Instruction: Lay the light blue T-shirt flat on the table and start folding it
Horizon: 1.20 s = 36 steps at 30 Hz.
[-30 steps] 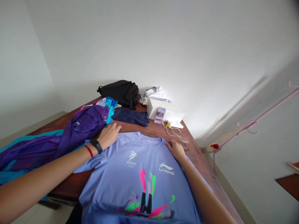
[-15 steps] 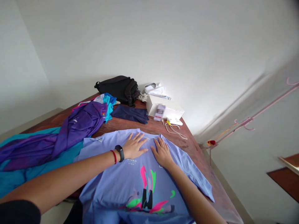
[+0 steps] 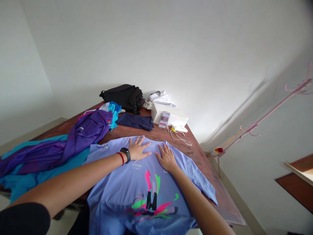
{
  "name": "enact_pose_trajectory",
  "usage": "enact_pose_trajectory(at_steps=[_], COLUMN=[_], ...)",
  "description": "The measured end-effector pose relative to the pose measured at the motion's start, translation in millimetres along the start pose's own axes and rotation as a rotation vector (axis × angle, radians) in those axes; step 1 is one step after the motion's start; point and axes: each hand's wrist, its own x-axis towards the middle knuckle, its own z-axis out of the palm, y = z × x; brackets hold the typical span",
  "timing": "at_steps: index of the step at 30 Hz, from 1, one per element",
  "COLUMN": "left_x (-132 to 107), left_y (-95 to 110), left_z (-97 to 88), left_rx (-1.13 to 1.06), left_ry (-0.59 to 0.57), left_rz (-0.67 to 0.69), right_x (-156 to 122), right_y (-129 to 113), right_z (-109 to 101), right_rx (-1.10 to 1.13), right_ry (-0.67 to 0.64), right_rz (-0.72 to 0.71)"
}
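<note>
A light purple T-shirt (image 3: 146,182) with a pink, green and black print lies face up on the brown wooden table (image 3: 195,153). My left hand (image 3: 138,150) rests flat on its chest just below the collar, fingers spread; the wrist carries a black band and a red cord. Beside it my right hand (image 3: 166,157) is also pressed flat on the shirt, fingers apart. Neither hand holds anything.
A heap of purple and teal garments (image 3: 56,147) lies at the left. Behind are a folded navy cloth (image 3: 135,121), a black bag (image 3: 122,96), a white box (image 3: 171,118), white cloth (image 3: 161,97) and a white cable (image 3: 179,137). A pink rack (image 3: 269,112) stands at right.
Both hands came from the shirt's shoulders to the middle of the chest a second ago and have since stayed flat there; the view shifted slightly.
</note>
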Motion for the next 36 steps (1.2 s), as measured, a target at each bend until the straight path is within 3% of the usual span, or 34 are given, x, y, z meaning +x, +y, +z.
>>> enact_pose_trajectory(at_steps=[8, 12, 14, 18, 21, 33, 36], left_x=[-9, 19, 43, 89, 109, 116, 121], left_y=[2, 11, 14, 7, -5, -32, -33], left_z=[-16.2, -25.1, -28.6, -31.1, -29.8, -47.1, -51.4], left_rx=[0.034, 0.087, 0.077, 0.054, 0.026, -0.041, -0.042], left_ry=[-0.083, 0.112, 0.14, 0.062, -0.02, -0.275, -0.282], left_rz=[-0.092, 0.117, 0.171, 0.152, 0.145, 0.17, 0.163], right_x=[-4, -6, -6, -8, -9, -11, -10], right_y=[-2, -3, -4, -4, -4, -3, -2], right_z=[-5, -6, -6, -6, -7, -13, -12], right_rx=[0.02, 0.019, 0.014, 0.019, 0.028, 0.156, 0.169], right_ry=[-0.014, -0.005, 0.006, 0.024, 0.044, 0.059, 0.056], right_rz=[-0.043, -0.051, -0.049, -0.048, -0.061, -0.095, -0.104])
